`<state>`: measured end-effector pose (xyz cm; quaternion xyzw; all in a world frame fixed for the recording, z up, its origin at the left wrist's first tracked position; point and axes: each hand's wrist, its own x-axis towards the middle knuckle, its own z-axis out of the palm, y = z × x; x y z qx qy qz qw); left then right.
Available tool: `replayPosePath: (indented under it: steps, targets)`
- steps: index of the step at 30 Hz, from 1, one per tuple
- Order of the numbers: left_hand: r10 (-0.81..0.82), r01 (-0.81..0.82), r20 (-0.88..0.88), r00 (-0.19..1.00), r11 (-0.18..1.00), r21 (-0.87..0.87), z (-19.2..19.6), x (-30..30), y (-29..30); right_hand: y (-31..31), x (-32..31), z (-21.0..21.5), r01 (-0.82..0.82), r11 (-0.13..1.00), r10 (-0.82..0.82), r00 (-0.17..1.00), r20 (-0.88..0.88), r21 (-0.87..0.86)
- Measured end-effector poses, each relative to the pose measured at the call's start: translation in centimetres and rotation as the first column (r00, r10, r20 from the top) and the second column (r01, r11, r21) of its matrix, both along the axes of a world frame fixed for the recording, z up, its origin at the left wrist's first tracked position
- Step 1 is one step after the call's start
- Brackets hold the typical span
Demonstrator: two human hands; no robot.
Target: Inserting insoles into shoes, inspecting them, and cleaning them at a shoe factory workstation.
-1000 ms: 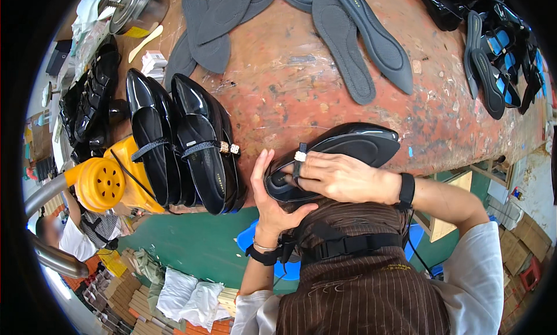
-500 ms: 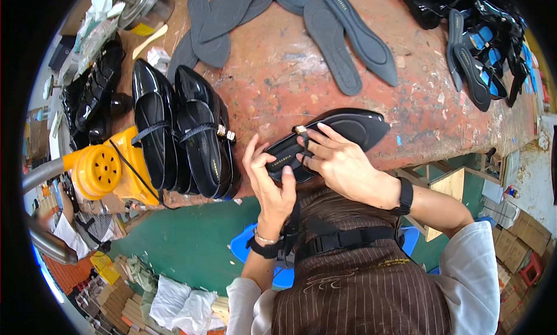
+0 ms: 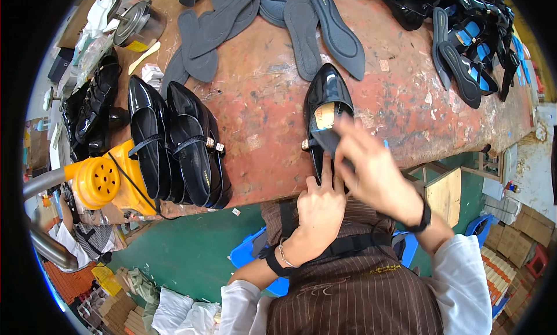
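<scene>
Now we've turned the black shoe [image 3: 326, 111] toe-away, L hand [image 3: 318, 210] steadying its heel, R hand [image 3: 376, 172] pushing the insole [image 3: 331, 142] in.

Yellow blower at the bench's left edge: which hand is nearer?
Left. The left hand steadies the heel of the black pointed shoe, on the side toward the yellow blower. The right hand lies across that shoe, farther right.
</scene>
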<state>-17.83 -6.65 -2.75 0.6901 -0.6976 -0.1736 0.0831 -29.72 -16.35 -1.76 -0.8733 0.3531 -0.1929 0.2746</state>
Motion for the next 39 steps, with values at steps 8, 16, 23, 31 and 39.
replayPosePath:
  steps: [8, 16, 23, 31, 39]
  targets:
    - [-0.127, 0.124, 0.045, 0.991, 0.99, 0.059, -0.1, 1.0, -0.2, -1.9, 4.3, -1.4, 0.119, 0.976, -0.14, 0.984, -0.108, -0.182]
    - [-0.115, 0.114, 0.004, 0.993, 0.989, 0.096, 0.2, 1.1, -0.4, -2.6, 3.8, -3.6, 0.067, 0.972, -0.113, 0.973, -0.2, -0.223]
    - [-0.113, 0.113, -0.003, 0.994, 0.992, 0.061, -0.6, 1.2, -0.6, -3.0, 5.2, -1.8, 0.013, 0.995, -0.05, 0.919, -0.391, -0.096]
    - [-0.088, 0.085, -0.044, 0.995, 0.993, -0.079, -1.0, 1.2, -0.5, -3.4, 5.7, -1.4, 0.016, 1.0, -0.005, 0.83, -0.558, 0.015]
    - [-0.079, 0.079, -0.094, 0.992, 0.997, -0.002, -0.9, 1.5, -0.4, -2.1, 5.1, -2.5, -0.008, 0.968, -0.114, 0.876, -0.469, -0.249]
